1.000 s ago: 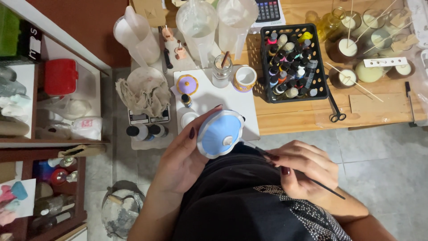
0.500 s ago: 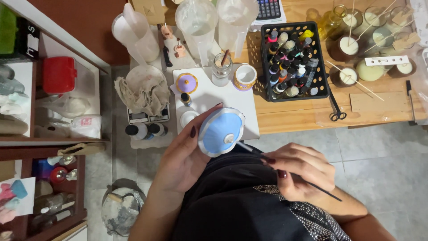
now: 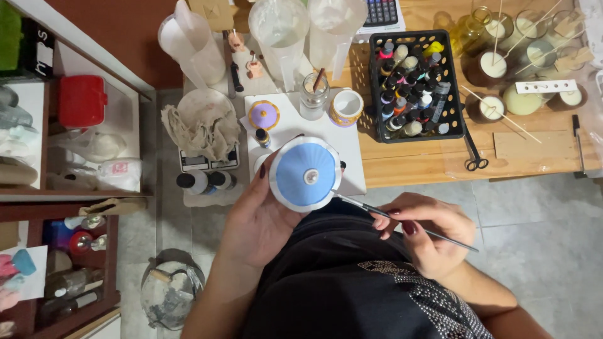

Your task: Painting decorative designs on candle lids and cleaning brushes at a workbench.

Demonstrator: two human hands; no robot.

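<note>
My left hand (image 3: pixel 260 216) cradles the blue dome (image 3: pixel 306 174); my right hand (image 3: pixel 427 235) pinches the brush (image 3: pixel 402 221), whose wet tip could smear its rim.

Blue, white-rimmed candle (image 3: pixel 306 174)

Held in the left hand (image 3: pixel 260 220): a round ribbed piece (image 3: pixel 305 174), matt blue paint on the face, chalky white at the rim, a small bare metal-looking stud at the centre. Pinched in the right hand (image 3: pixel 426 233): a thin brush (image 3: pixel 402 222) with a dark, slightly glossy handle. Beyond the left hand, a smooth white board (image 3: pixel 301 135) and a clear glass jar (image 3: pixel 314 96). Left of it, a crumpled, rough beige cloth (image 3: pixel 202 129). Beyond the right hand, pale unvarnished wood on the table (image 3: pixel 414 157), a black plastic lattice crate (image 3: pixel 415 76), dull metal scissors (image 3: pixel 474 154).
</note>
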